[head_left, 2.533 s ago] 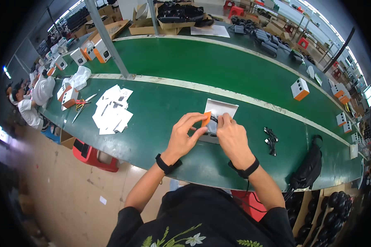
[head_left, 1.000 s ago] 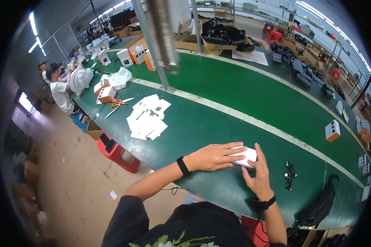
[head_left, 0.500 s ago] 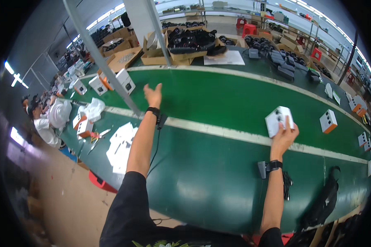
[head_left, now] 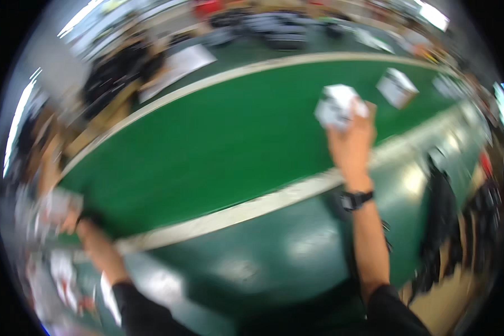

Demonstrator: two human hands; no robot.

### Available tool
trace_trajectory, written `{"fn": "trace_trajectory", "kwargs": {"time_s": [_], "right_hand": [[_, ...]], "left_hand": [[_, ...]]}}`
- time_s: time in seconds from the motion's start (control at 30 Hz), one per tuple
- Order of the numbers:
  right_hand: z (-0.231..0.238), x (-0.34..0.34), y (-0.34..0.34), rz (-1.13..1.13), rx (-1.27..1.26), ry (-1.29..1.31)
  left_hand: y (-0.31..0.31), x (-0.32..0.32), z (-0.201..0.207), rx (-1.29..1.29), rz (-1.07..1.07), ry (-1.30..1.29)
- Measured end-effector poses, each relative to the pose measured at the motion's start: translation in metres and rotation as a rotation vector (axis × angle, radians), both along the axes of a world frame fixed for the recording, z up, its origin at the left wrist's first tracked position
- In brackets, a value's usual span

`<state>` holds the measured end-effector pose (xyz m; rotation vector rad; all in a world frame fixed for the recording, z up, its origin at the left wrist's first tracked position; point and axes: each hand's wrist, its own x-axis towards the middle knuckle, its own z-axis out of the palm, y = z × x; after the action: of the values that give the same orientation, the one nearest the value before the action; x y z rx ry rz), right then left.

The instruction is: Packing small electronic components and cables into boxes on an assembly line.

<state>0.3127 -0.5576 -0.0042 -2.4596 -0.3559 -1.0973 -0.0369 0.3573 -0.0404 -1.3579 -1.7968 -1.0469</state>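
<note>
The right hand [head_left: 350,140] grips a white cardboard box [head_left: 330,105]. At the fingers of the left hand [head_left: 71,221] is a blurred, whitish box [head_left: 61,203]; grip unclear.

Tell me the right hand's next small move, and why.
Probably ease the right hand off the white box, setting it down if needed: it is over the green belt, with another box farther right. Blur hides whether it rests there.

Head-worn left fisheye; looks down, forward over hands [head_left: 352,134], green belt [head_left: 224,151].
</note>
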Motion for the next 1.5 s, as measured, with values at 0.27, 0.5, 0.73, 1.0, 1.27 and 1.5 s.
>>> {"fn": "trace_trajectory", "kwargs": {"time_s": [0.27,0.5,0.73,1.0,1.27,1.5], "right_hand": [[0.104,-0.101,-0.113,-0.085,0.086,0.48],[0.092,-0.194,-0.135,0.266,-0.257,0.766],[0.031,-0.204,-0.141,0.282,-0.216,0.63],[0.059,-0.215,-0.116,0.298,-0.236,0.507],[0.177,-0.299,-0.064,0.868,0.658,0.594],[0.19,-0.39,-0.051,1.111,0.524,0.607]], "left_hand": [[-0.047,0.035,0.038,-0.399,-0.845,-0.598],[-0.368,0.088,0.066,-0.382,-1.556,-0.549],[-0.657,-0.067,0.113,-0.667,-1.698,-0.304],[-0.778,-0.168,0.085,-0.683,-1.314,-0.222],[-0.831,-0.218,0.11,-0.984,-1.632,-0.533],[-0.782,-0.195,0.093,-0.544,-1.93,-0.358]]}}
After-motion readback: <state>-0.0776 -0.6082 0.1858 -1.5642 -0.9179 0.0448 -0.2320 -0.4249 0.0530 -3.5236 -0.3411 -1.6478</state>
